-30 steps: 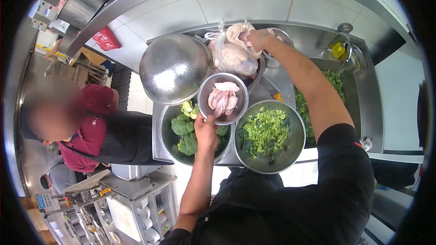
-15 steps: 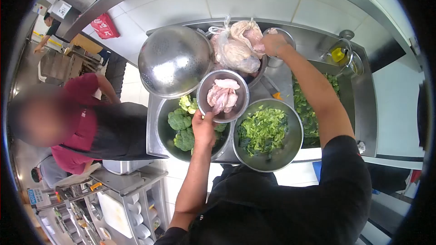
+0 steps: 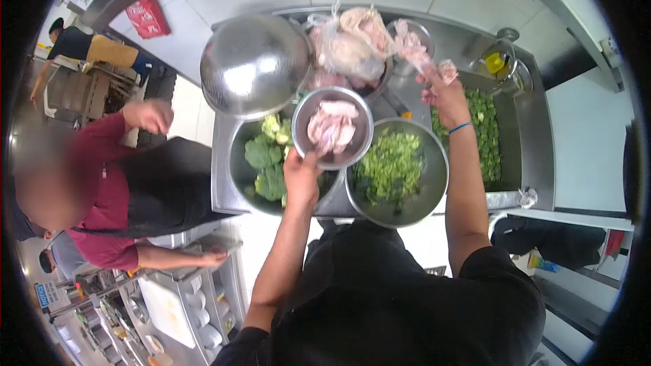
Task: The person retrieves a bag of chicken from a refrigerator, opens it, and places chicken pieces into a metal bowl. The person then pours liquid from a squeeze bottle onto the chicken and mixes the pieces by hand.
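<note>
My left hand point(image 3: 302, 179) grips the near rim of a small metal bowl point(image 3: 367, 127), with its thumb over the edge. Pale raw chicken pieces point(image 3: 332, 125) lie in that bowl, which is held above the broccoli and the chopped greens. My right hand point(image 3: 445, 100) is closed around raw chicken point(image 3: 445, 71), over the sink's left edge. More pink chicken point(image 3: 412, 46) extends from near its fingers to a round metal container point(image 3: 427, 32); whether it is one piece or several I cannot tell.
A large bowl of broccoli point(image 3: 262, 152) stands front left, beside a bowl of chopped greens point(image 3: 390, 169). Behind are an upturned colander point(image 3: 254, 64) and bagged raw chicken point(image 3: 349, 54). Cut greens fill the sink point(image 3: 485, 135). A co-worker point(image 3: 102, 169) stands at left.
My right hand has come out of the back container toward me, bringing chicken with it. The left hand still holds the bowl. The co-worker's hands have come into view.
</note>
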The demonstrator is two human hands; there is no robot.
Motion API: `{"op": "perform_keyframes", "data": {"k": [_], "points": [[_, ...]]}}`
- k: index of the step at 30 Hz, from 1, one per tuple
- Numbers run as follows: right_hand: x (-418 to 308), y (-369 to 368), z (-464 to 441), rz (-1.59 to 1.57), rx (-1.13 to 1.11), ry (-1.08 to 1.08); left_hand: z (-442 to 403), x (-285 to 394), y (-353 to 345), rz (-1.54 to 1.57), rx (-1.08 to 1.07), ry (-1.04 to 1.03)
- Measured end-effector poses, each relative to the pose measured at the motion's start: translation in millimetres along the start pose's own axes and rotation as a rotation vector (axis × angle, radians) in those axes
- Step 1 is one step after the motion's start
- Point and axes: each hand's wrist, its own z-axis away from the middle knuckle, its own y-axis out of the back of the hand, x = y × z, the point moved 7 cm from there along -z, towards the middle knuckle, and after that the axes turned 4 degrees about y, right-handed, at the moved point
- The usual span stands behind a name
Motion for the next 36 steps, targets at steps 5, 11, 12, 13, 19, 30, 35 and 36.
{"op": "perform_keyframes", "data": {"k": [5, 11, 12, 13, 19, 30, 35, 36], "points": [[-49, -60, 85, 0.135, -0.084, 0.159, 23, 1, -5, 0.025, -0.069, -0.014], [-29, -127, 143, 0.913, -0.299, 0.632, 42, -10, -5, 0.085, -0.140, 0.017], [-24, -128, 152, 1.035, -0.286, 0.628, 43, -17, 1, 0.070, -0.141, 0.032], [-25, -129, 161, 1.016, -0.328, 0.552, 43, -25, 9, 0.055, -0.140, 0.045], [-15, -105, 212, 1.039, -0.333, 0.436, 66, -35, 31, 0.074, -0.155, 0.112], [-6, -41, 251, 0.878, -0.168, 0.396, 120, -28, 64, -0.029, -0.167, 0.126], [13, 33, 208, 0.842, -0.085, 0.342, 145, -27, 77, 0.017, -0.006, 0.060], [21, 52, 192, 0.793, -0.070, 0.329, 149, -30, 82, 0.008, 0.038, 0.045]]}}
